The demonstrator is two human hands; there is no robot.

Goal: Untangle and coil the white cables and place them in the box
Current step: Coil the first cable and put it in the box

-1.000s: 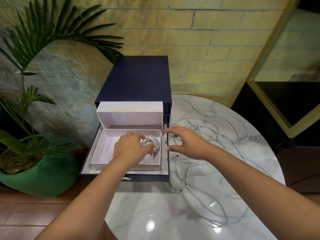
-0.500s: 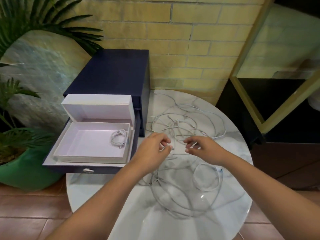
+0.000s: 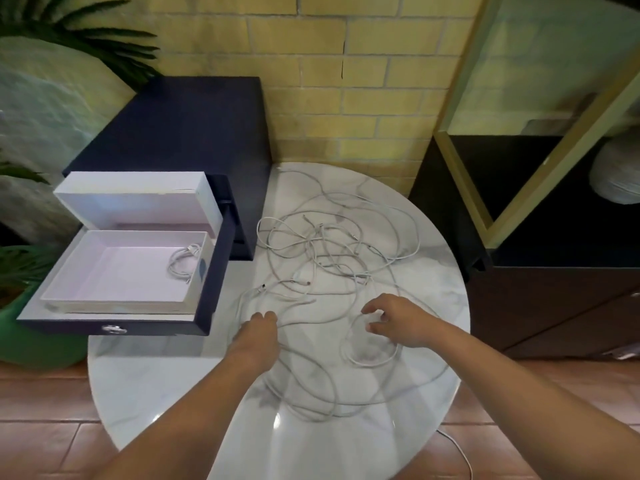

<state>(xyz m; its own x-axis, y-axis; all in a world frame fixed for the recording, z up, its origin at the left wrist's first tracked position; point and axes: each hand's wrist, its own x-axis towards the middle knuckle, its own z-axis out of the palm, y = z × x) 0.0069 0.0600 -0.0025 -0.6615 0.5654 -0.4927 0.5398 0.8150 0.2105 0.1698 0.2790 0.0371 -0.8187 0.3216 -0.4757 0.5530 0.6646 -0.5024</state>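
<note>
Lower centre: left hand (image 3: 258, 336) curled on cable tangle (image 3: 323, 242), hold unclear; right hand (image 3: 398, 322) half-open, empty. Knots risk being tightened by yanking.

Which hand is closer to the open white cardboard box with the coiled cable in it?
The left hand. It is just right of the open white cardboard box, near its front corner; the right hand is farther right, over the tangled white cables.

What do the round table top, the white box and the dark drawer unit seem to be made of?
Round table top: looks like polished marble or imitation; grey veins, glossy reflections. White box: probably matt cardboard; thin flat walls. Dark drawer unit: matt navy surface, perhaps painted wood; unclear.
</note>
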